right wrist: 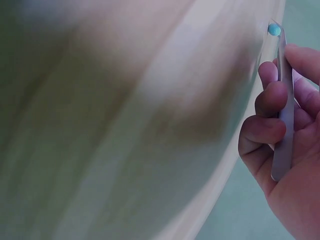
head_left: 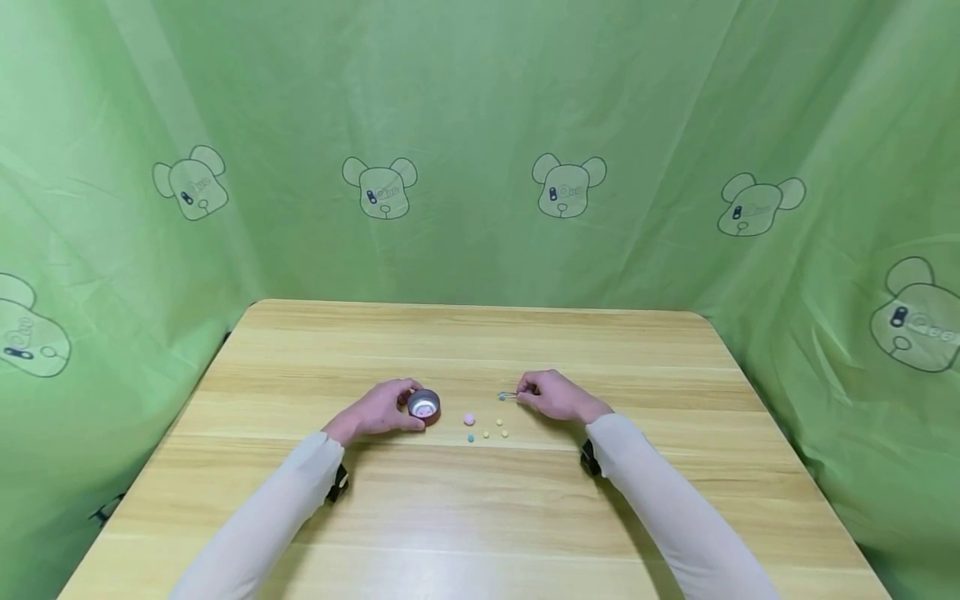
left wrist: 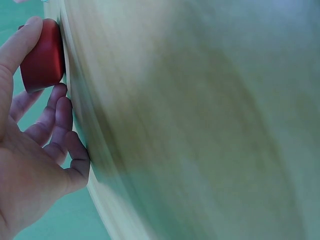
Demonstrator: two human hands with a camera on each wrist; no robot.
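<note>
My left hand [head_left: 386,406] grips a small round container, with the thumb on one side and fingers on the other. This container [left wrist: 45,57] is red outside with a dark rim; in the head view a pink thing shows inside it. In my right hand [head_left: 553,395] I hold metal tweezers [right wrist: 285,115], pinched between thumb and curled fingers, their tips pointing left. A blue bead [right wrist: 274,29] is at the tweezer tips, close over the table. Between the hands lie a larger pink bead [head_left: 468,419], another blue bead [head_left: 471,437] and 3 small yellow beads [head_left: 486,434].
All of this is on a light wood-grain table [head_left: 450,517] with rounded far corners. A green curtain [head_left: 472,75] printed with bear heads surrounds its back and sides. A dark strapped device sits under each wrist.
</note>
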